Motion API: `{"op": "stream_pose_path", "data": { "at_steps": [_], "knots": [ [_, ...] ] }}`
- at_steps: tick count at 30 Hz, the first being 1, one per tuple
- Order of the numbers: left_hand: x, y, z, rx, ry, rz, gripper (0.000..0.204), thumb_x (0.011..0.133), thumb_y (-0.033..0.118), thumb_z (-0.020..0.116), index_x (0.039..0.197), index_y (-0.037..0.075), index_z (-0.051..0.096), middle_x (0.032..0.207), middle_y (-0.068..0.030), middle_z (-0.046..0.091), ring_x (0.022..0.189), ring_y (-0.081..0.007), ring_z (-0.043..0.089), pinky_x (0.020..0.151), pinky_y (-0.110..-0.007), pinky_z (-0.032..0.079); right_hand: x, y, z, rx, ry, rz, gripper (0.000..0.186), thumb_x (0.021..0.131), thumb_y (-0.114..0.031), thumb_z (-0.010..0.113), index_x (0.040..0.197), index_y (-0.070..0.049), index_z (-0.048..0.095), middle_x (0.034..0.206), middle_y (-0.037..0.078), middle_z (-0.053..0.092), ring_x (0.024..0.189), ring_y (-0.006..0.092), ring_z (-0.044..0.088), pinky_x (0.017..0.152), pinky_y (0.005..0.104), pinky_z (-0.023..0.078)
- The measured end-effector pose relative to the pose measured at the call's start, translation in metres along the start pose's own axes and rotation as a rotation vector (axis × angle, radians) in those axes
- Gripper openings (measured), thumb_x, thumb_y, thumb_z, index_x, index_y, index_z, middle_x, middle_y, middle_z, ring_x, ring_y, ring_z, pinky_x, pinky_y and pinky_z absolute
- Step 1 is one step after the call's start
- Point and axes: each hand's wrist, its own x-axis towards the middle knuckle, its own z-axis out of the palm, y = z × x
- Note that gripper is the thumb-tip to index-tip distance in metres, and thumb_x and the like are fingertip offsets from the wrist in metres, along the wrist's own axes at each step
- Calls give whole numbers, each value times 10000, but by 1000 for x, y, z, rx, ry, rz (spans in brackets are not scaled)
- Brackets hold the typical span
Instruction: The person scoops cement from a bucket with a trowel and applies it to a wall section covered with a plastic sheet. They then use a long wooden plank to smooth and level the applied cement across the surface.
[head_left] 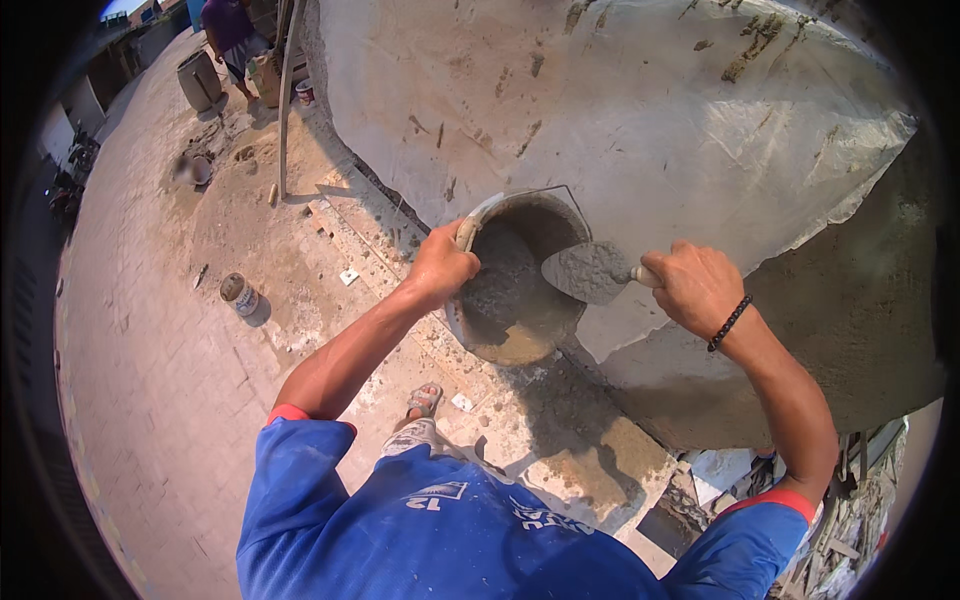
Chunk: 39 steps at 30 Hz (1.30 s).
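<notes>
My left hand is closed on the left rim of a bucket that holds wet grey mortar. The bucket is tilted open toward me, and a wire handle arches at its top right. My right hand grips the light handle of a trowel. The trowel blade, heaped with mortar, lies across the bucket's right side. Behind both, a wrinkled translucent sheet with dark splatters covers a broad surface.
Grey cement surface shows right of the sheet; debris is piled below it. On the paving at left stands a small can. Farther back are a pole, a drum and another person.
</notes>
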Motion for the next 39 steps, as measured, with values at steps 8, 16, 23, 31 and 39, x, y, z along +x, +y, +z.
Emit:
{"op": "stream_pose_path", "data": {
  "at_steps": [8,16,23,31,39],
  "knots": [
    [-23,35,51,29,-248,47,534,725,-58,559,1252,8,613,930,-132,681,836,-209,636,768,-348,511,-36,-29,88,11,-127,47,105,822,-67,560,850,-28,654,719,193,657,747,355,680,645,471,531],
    [-30,20,51,-31,-188,54,520,723,-108,536,1228,-11,610,922,-95,644,803,-163,587,718,-306,493,-58,-71,146,684,-56,203,413,770,-240,709,1140,-60,680,908,230,699,855,402,672,769,460,535],
    [-32,35,-5,-289,-124,40,536,714,-137,514,1232,-17,580,936,-73,601,790,-142,544,703,-284,485,-36,-60,104,748,111,153,447,769,-273,727,1153,-49,679,965,216,703,895,383,682,812,427,533],
    [13,48,-55,-511,-27,105,514,676,-135,508,1169,-13,587,902,-67,598,740,-153,534,672,-294,471,25,-28,57,625,183,62,440,778,-257,733,1165,-55,680,1026,190,709,931,360,685,823,418,530],
    [71,62,-82,-444,-33,69,415,698,-122,532,1098,-26,586,805,-51,552,688,-143,514,632,-295,455,94,-8,22,639,25,108,386,812,-224,747,1164,-81,681,1023,160,716,899,320,690,793,399,529]
  ]
}}
